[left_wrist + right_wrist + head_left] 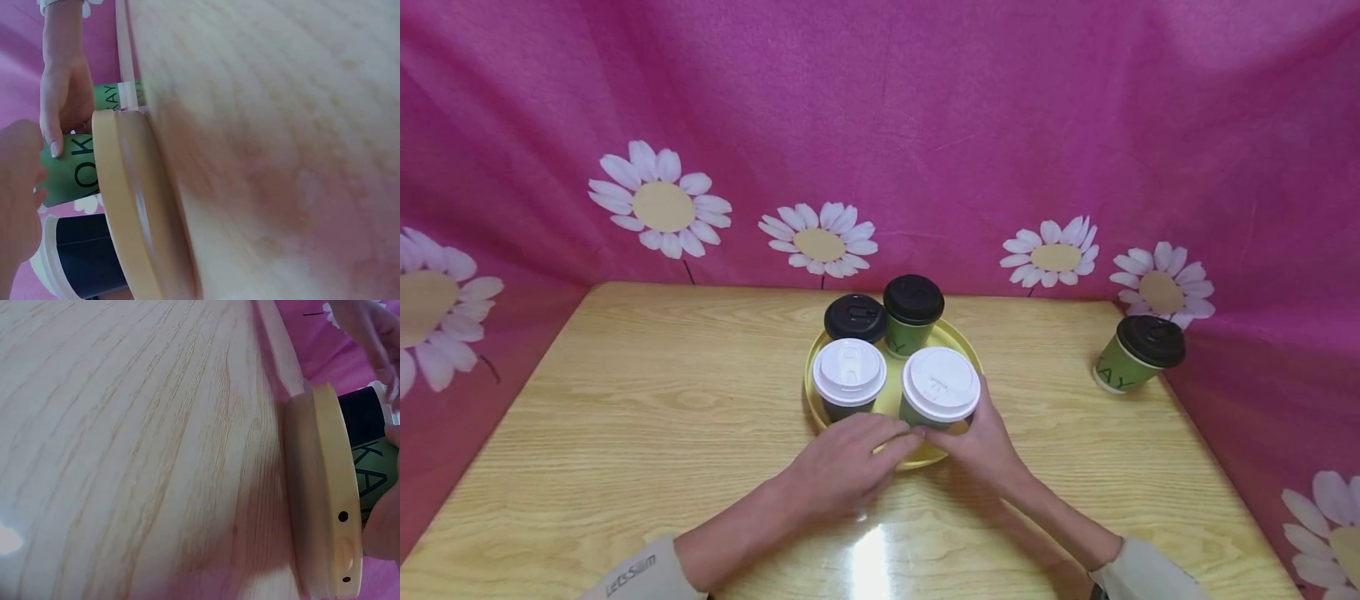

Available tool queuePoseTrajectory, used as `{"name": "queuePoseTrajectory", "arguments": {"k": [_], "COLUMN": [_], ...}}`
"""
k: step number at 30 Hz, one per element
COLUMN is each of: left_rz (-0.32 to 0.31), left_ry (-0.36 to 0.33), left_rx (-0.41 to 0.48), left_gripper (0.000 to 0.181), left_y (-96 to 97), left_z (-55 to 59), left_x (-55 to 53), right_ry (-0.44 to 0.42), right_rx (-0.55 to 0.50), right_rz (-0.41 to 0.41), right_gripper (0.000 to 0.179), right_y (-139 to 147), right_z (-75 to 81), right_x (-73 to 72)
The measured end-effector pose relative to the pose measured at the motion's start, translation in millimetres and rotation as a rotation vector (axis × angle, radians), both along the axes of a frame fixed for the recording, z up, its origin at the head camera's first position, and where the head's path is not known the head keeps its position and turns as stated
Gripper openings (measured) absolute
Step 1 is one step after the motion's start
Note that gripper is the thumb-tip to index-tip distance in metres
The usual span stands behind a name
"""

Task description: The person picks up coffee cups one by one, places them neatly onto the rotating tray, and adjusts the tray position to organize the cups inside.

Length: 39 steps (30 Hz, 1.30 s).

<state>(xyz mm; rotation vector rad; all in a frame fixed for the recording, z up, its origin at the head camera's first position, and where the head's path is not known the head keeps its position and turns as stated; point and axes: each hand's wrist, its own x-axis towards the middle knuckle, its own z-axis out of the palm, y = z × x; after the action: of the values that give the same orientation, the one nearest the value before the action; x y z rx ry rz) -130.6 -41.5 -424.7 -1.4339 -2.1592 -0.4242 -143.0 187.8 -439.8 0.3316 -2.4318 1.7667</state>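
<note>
A round yellow tray (pixel 891 387) carries several lidded paper cups. At its front right stands a green cup (pixel 69 175) with a white lid (pixel 940 382). My right hand (pixel 992 450) holds this cup low on its side, thumb across the front. Beside the same cup is my left hand (pixel 853 457), its fingers loosely bent near the right thumb; whether they touch the cup is unclear. To the left stands a black cup (pixel 90 256) with a white lid (pixel 850 371). Behind these are a green cup (pixel 908 335) with a black lid and another black-lidded cup (pixel 855 317), its body mostly hidden.
Another green cup (pixel 1123 367) with a black lid stands apart on the wooden table (pixel 685 392), near the right edge. A pink cloth (pixel 925 150) with white daisies hangs behind the table and along its sides.
</note>
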Motion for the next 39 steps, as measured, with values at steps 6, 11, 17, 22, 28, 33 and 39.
{"name": "queuePoseTrajectory", "arguments": {"k": [6,11,17,22,28,33,39], "left_rz": [-0.023,0.011,0.048,0.013,-0.008,0.008,0.013], "left_ry": [0.090,0.165,0.174,0.155,0.160,0.145,0.140], "left_rx": [0.147,0.202,0.157,0.139,0.141,0.104,0.083], "left_gripper": [0.028,0.028,0.030,0.031,0.028,0.030,0.027], "left_y": [5.1,9.7,12.4,14.7,18.4,18.2,18.9], "left_z": [7.5,11.9,18.0,19.4,18.1,18.3,19.9], "left_x": [-4.5,-8.5,-13.6,-18.1,-22.2,-21.5,-21.3], "right_ry": [0.036,0.027,0.030,0.048,0.052,0.056,0.075], "right_rx": [0.016,0.036,0.053,0.062,0.075,0.090,0.155], "right_rz": [0.024,0.030,0.045,0.066,0.081,0.093,0.064], "right_gripper": [0.090,0.088,0.088,0.087,0.087,0.085,0.085], "right_y": [-2.3,-4.7,-6.1,-7.8,-9.1,-9.1,-10.6], "right_z": [-2.2,-2.4,-3.9,-3.8,-4.7,-4.4,-3.8], "right_x": [0.2,1.7,2.4,3.3,4.0,3.1,2.4]}}
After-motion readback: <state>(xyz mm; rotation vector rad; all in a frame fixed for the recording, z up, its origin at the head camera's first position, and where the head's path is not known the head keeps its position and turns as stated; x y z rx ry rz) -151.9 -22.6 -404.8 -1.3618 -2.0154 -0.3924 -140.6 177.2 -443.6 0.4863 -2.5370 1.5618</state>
